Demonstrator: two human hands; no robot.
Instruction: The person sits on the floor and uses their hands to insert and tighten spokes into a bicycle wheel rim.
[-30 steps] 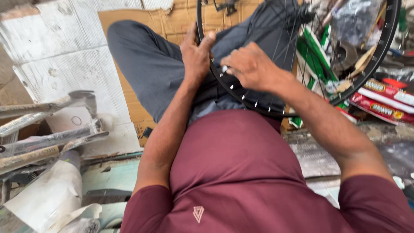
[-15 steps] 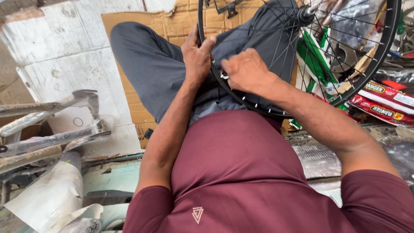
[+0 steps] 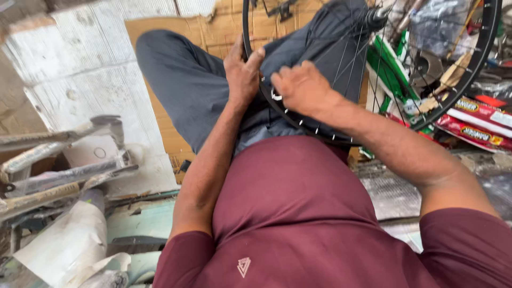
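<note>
I see both hands on a black bicycle wheel rim (image 3: 298,124) that rests across my lap, over the grey trousers (image 3: 186,85), so the near arc sits within easy reach. My left hand (image 3: 241,72) wraps the rim's near-left edge, fingers curled closed round it, which steadies the wheel. My right hand (image 3: 301,88) sits just beside it on the inner side of the rim, fingers bent and pinched on something small and pale at the spoke ends; it may be a nipple or a small tool, I cannot tell. The thin spokes (image 3: 346,58) fan up toward the hub (image 3: 376,18). Metal bars (image 3: 64,176) lie well apart on my left, and 2 red packets (image 3: 474,120) lie beyond the wheel.
</note>
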